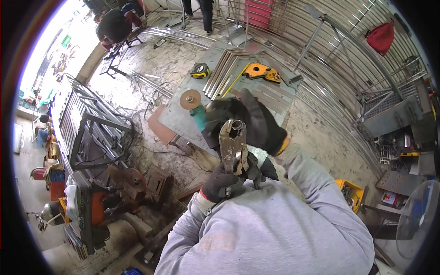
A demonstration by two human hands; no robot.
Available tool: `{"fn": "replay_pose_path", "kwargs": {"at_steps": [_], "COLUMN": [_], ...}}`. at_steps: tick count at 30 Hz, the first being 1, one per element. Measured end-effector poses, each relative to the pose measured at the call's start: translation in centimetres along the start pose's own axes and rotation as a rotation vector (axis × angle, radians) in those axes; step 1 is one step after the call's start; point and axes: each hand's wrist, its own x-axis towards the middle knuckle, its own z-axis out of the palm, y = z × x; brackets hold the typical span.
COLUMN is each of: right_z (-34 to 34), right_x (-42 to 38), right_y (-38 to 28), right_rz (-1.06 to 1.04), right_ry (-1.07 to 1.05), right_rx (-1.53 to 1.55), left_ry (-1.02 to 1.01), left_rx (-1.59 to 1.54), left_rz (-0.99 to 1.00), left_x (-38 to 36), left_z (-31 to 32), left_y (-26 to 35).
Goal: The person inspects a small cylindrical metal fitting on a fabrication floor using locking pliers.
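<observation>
My left hand [223, 184], in a dark glove, is closed round the handles of worn locking pliers [228, 149] close to my chest. A short piece of metal tube [236, 124] shows at the jaws of the pliers. Just beyond, my right hand [250, 118], in a black glove, is wrapped over the body of a teal angle grinder [198, 115]. The grinder's brown disc [190, 99] points away from me, to the left of the pliers. Part of the grinder's body is hidden behind the fingers and the pliers.
A metal-topped worktable [176, 110] carries a tape measure [200, 70], angled metal strips [224, 68] and an orange-yellow magnetic-looking square [261, 71]. A cut-off saw [130, 181] stands left. Metal frames [85, 119] lean nearby. Behind are a seated person [114, 27] and another's legs [204, 13].
</observation>
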Motion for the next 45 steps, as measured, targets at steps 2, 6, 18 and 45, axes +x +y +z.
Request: {"fn": "replay_pose_path", "kwargs": {"at_steps": [2,6,18,45], "right_z": [-0.3,-0.9,1.1,-2.3], "right_x": [-0.4,0.1,-0.3,-2.5], "right_y": [0.8,1.6,1.7,-0.8], "right_rz": [0.059,0.064,0.013,-0.089], "right_ry": [-0.042,0.004,0.195,0.153], "right_rx": [0.013,-0.002,0.033,-0.623], "left_ry": [-0.009,0.020,0.005,0.027], "left_rx": [-0.010,-0.024,-0.093,-0.061], "left_rz": [0.012,0.022,-0.026,-0.007], "left_x": [0.2,-0.3,-0.4,-0.5], "left_z": [0.4,0.9,0.6,-0.7], "left_y": [0.0,0.1,-0.4,0.5]}}
